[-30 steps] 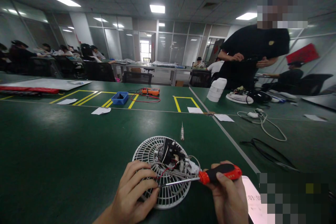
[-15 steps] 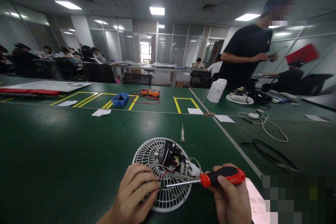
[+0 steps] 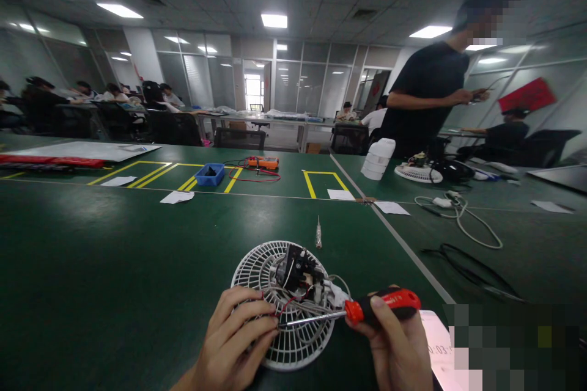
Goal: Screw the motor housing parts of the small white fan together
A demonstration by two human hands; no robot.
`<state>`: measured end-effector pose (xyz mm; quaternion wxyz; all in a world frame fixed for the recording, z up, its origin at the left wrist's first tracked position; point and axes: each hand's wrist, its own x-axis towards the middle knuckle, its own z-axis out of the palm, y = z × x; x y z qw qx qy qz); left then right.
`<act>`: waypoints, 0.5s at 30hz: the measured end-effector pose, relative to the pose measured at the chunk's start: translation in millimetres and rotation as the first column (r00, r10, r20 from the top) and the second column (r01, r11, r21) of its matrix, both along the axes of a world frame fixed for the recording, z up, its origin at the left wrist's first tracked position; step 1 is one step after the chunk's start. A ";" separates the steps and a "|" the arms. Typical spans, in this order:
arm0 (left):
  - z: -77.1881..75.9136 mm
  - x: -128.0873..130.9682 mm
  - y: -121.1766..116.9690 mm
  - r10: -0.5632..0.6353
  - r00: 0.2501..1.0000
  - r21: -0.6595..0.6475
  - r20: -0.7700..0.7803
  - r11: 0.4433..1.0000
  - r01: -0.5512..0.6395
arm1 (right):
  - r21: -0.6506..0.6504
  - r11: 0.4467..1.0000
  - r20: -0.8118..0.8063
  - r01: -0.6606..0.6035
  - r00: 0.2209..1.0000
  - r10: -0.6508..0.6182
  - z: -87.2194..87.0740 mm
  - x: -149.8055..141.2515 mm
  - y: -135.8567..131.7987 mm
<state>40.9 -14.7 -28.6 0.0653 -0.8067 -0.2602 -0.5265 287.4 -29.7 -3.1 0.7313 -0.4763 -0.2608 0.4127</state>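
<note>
One round white plastic fan grille (image 3: 302, 348) lies on the green tabletop (image 3: 137, 269) below our left hand (image 3: 238, 333), its fingertips bunched, whether pinching anything we cannot tell, and the red-and-black-handled steel screwdriver (image 3: 353, 311) gripped in our right hand (image 3: 398, 342) could jab them if pushed off-line.

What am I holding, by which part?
Your right hand grips the screwdriver by its handle; what, if anything, your left hand holds can't be told.

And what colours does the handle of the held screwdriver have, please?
The screwdriver handle is red and black, seen best in the head view.
</note>
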 end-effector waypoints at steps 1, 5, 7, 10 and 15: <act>0.4 0.3 -0.5 0.010 1.000 0.004 0.004 1.000 -0.010 | -0.009 1.000 0.001 -0.022 1.000 0.022 0.4 -0.2 0.3; 0.5 0.4 -1.6 0.034 0.999 0.002 0.028 0.999 -0.034 | -0.028 0.994 -0.004 -0.105 0.994 0.105 6.1 -6.4 -1.3; -0.3 -0.5 -1.7 0.038 0.999 -0.011 0.036 0.999 -0.038 | -0.035 0.996 -0.026 -0.087 0.996 0.086 11.5 -11.2 -3.1; -1.3 -2.2 -1.7 0.062 0.997 -0.024 0.055 0.998 -0.061 | -0.047 0.997 -0.045 -0.057 0.997 0.055 19.2 -16.1 -5.7; -1.2 -3.8 -1.3 0.113 0.989 -0.047 0.092 0.993 -0.109 | -0.048 0.990 -0.031 -0.129 0.991 0.128 22.4 -15.6 -7.2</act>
